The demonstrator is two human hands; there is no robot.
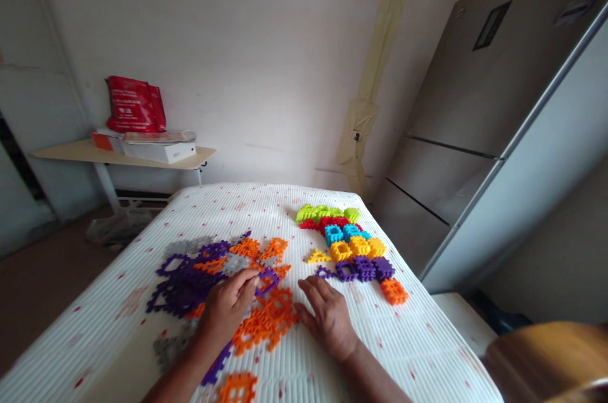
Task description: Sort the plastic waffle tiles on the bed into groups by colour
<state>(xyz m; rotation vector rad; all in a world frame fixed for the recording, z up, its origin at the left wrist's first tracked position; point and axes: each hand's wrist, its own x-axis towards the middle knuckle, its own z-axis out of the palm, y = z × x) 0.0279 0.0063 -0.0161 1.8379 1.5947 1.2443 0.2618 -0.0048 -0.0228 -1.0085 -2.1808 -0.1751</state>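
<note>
Above the surface (375, 333), your left fingers (247, 277) pinch a purple piece (276, 280), likely light, stiff plastic, best gripped by its edge; your right fingers (317, 289) spread loosely.

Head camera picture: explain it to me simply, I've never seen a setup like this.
There is no machine here. A person wears a camera on the head, looking forward and down, so you see their own two bare hands. Before them is a table with a white, red-flecked cover. A loose spread of purple, orange and grey toy pieces lies mostly on the left; sorted coloured stacks stand on the right. The left hand has its fingertips at a purple square piece; whether it grips it is hard to tell. The right hand, fingers loosely bent, appears to hold nothing.
</note>
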